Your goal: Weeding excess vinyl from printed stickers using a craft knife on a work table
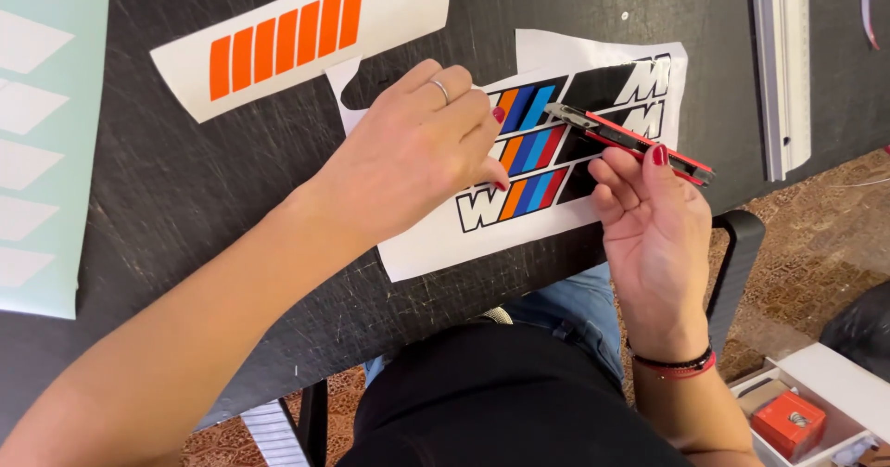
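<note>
The left hand [422, 147] presses flat, fingers together, on the sticker sheet [519, 166] lying on the worktop [185, 198]. The right hand [649, 217] pinches a red knife [630, 140] over it. The sheet looks thin, floppy and easily torn; best held flat near the cut.

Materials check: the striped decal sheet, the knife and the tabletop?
Striped decal sheet: likely glossy vinyl on white paper backing; flat solid colours, cut edges. Utility knife in the right hand: red and black body, probably plastic, with a grey metal-looking tip. Tabletop: dark matte surface, heavily scratched; material unclear.
</note>
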